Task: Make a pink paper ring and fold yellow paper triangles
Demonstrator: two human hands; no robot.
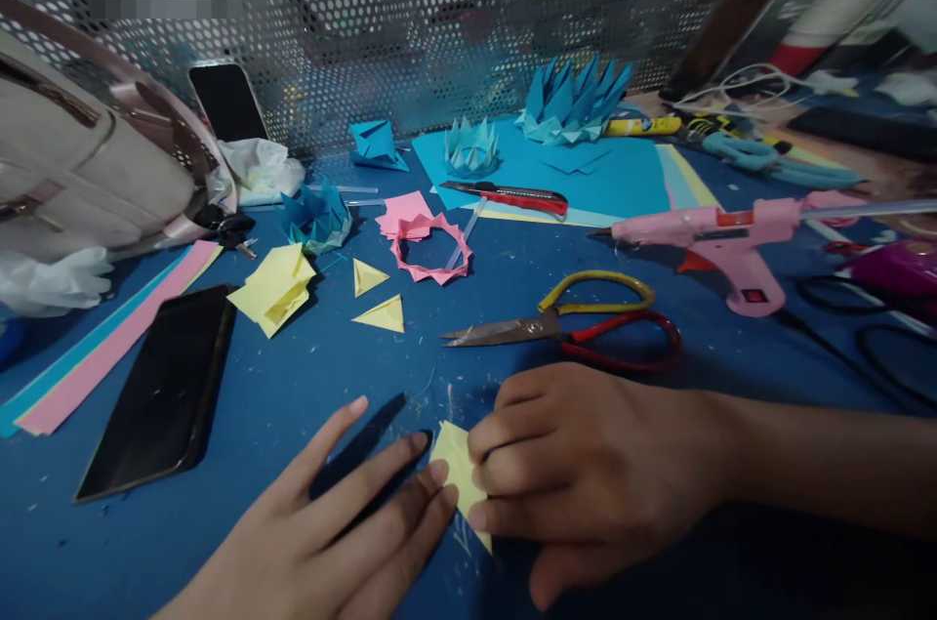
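Note:
A small piece of folded yellow paper (460, 474) lies on the blue tabletop between my hands. My left hand (344, 522) is open, its fingers stretched out and spread, with some fingertips touching the paper's left edge. From the other side, my right hand (578, 464) has its fingers curled and closed against the paper, covering its right part. Beyond them are two small folded yellow triangles (382, 314) and several yellow paper squares (276, 288). Scissors (560, 330) with one yellow and one red handle lie just past my right hand, blades pointing left.
A pink glue gun (721, 234) lies at right, its cord trailing. Behind are a pink paper ring (431, 273), a red box cutter (509, 198), blue sheets (630, 176) and folded blue paper pieces (575, 103). Left sit a phone (161, 386), paper strips (121, 342) and a bag (88, 142).

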